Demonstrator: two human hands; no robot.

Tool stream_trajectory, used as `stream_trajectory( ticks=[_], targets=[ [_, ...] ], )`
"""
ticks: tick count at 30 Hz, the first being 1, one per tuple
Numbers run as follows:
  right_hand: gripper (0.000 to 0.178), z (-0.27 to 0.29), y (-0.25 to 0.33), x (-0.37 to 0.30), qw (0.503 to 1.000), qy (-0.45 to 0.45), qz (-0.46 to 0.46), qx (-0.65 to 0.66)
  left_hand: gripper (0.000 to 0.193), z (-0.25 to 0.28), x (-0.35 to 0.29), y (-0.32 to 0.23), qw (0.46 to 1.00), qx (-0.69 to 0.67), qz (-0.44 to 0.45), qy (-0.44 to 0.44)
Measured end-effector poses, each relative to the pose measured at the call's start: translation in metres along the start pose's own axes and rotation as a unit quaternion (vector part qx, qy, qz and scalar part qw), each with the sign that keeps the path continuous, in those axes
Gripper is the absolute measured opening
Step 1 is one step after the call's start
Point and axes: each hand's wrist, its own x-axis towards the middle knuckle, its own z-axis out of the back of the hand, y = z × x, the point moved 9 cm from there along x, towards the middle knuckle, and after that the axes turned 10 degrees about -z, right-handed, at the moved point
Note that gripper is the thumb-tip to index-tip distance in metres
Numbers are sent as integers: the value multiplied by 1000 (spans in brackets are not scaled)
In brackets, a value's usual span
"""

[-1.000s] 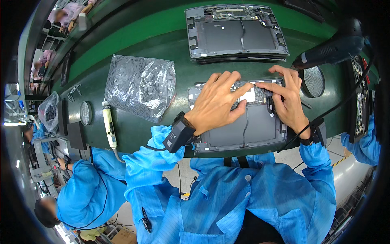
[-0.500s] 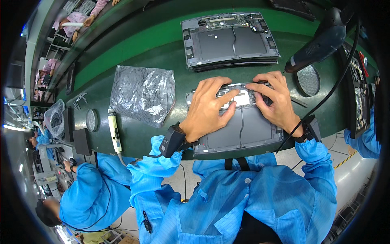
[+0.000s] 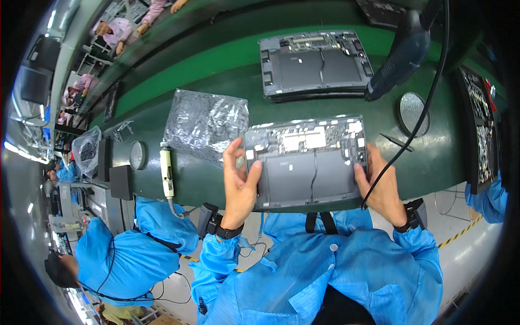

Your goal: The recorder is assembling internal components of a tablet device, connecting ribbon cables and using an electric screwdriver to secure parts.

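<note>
An open laptop base [image 3: 287, 173], dark grey with its circuit board and battery showing, is in front of me at the bench's near edge. My left hand [image 3: 238, 181] grips its left side, thumb on top and fingers round the edge. On the opposite side my right hand [image 3: 379, 179] holds it the same way, thumb over the top. Whether the base is fully off the bench I cannot tell. Beyond it lies a stack of similar laptop bases [image 3: 317, 65]. Just left of the held base is a clear plastic bag [image 3: 203, 124] filled with small dark pieces.
A dark electric screwdriver [image 3: 398, 59] hangs at upper right, its black cable crossing before my right hand. Nearby are a round metal dish [image 3: 414, 114] and tweezers [image 3: 397, 142]. A pale electric screwdriver [image 3: 167, 172] and another dish [image 3: 137, 155] lie left. A co-worker in blue [image 3: 124, 254] sits there.
Both hands have moved from the circuit board at the base's far edge to its two sides and now hold it. The base is shifted slightly. My view has turned a little.
</note>
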Motion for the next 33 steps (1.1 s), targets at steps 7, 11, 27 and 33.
stream_trajectory(
  ticks=[7, 11, 27, 33],
  targets=[
    [35, 23, 19, 3, 994, 60, 56, 79, 76, 140, 15, -48, 981, 25, -54, -182],
    [28, 119, -47, 34, 988, -132, 55, 65, 61, 168, 132, -110, 980, 26, -68, -185],
    [21, 191, -107, 261, 992, -121, 2, 37, 67, 297, 430, 63, 962, 195, -73, -179],
    [58, 275, -150, 369, 925, -342, -9, -163, 32, 19, 469, -31, 877, 366, -301, 77]
  ],
)
